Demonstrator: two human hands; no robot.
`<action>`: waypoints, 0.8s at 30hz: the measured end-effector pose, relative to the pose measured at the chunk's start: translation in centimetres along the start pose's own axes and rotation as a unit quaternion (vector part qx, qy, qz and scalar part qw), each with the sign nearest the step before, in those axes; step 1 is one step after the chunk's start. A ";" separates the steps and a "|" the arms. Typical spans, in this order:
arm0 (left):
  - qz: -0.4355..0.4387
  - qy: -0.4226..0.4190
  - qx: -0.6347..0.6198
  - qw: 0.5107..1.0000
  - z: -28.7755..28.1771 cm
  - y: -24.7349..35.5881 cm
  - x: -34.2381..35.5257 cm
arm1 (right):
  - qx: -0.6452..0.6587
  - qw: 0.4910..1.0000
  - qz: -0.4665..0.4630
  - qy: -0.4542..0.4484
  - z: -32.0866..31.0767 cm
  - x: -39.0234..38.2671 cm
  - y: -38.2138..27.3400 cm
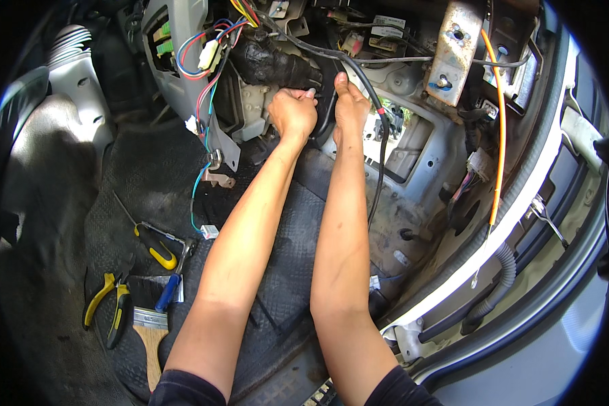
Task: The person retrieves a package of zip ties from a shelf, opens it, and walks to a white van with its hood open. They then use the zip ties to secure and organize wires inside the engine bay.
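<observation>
Just beyond the curled left hand (294,116) and right hand (350,108), whose hold I cannot tell, the thick black tape-wrapped wiring bundle (269,62) looks stiff, best grasped mid-length.

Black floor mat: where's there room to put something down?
There's a bare patch of black floor mat beyond the yellow-handled screwdriver, left of the hanging blue wire. It's crowded nearer you, with pliers, paintbrush and blue-handled tool close together.

Just beside the right hand (350,111), the grey panel (442,143) right of centre has a passable opening (411,139); a black cable (385,128) crosses its left part.
</observation>
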State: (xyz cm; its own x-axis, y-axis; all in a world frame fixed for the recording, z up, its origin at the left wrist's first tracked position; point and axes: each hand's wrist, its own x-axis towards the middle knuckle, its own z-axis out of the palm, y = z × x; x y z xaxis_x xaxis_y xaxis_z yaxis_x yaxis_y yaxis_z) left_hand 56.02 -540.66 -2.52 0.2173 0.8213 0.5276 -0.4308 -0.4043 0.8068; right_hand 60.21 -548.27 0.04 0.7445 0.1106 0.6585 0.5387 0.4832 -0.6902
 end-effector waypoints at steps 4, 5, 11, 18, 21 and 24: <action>0.009 -0.006 0.021 1.000 0.0 -0.2 0.2 | 0.011 1.000 0.008 -0.003 0.1 -0.3 -0.2; -0.028 -0.053 -0.021 0.998 -0.2 -0.2 0.4 | 0.022 1.000 0.013 -0.003 0.1 -0.3 -0.2; -0.115 -0.292 -0.104 0.944 -3.1 0.0 3.0 | 0.025 0.999 0.021 0.025 0.2 -0.6 -0.3; -0.100 -0.331 -0.066 0.936 -3.5 -0.3 3.0 | 0.078 0.994 0.049 0.065 0.8 -1.0 1.0; -0.098 -0.337 -0.064 0.934 -3.3 -0.5 3.3 | -0.007 0.992 0.026 0.123 1.2 -1.8 1.8; -0.099 -0.347 -0.078 0.929 -2.7 -1.2 3.7 | -0.129 0.973 0.008 0.189 1.2 -3.1 2.1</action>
State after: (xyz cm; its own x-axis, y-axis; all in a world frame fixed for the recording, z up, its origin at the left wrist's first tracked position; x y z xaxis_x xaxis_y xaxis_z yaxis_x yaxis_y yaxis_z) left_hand 55.00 -536.10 -2.26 0.7951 0.3949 0.4603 -0.4314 -0.1650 0.8869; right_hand 58.57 -546.53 -3.03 0.8194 -0.2346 0.5231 0.5705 0.2447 -0.7840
